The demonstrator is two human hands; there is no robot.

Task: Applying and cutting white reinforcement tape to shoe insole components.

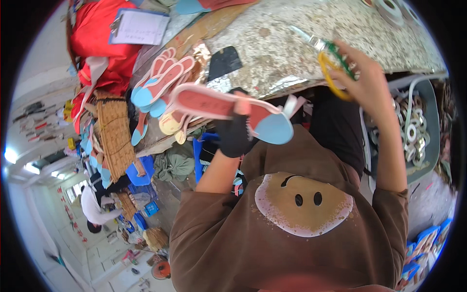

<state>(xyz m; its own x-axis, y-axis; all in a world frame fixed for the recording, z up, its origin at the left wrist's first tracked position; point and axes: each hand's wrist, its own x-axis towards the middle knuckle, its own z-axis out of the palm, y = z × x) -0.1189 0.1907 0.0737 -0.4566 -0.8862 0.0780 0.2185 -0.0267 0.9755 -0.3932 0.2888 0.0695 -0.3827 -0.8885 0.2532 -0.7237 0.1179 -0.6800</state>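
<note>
My left hand (234, 127), in a black fingerless glove, grips a shoe insole (206, 101) in front of my chest. The insole is red with a pale pink rim and a light blue end. A thin pale strip (291, 107) sticks out beside the blue end. Over the work table my right hand (362, 73) holds scissors (335, 63) with one green and one yellow handle loop, blades toward the far left. On the table to the left lies a pile of similar pink and blue insoles (163, 80). A black flat piece (224, 63) lies near them.
The worn, stained table (272, 53) spans the far side. A clipboard with paper (141, 27) lies at the far left by red cloth (99, 24). To my right stands a grey bin (430, 146) of tape rolls and rings. A woven basket (114, 136) and another person (95, 204) are at left.
</note>
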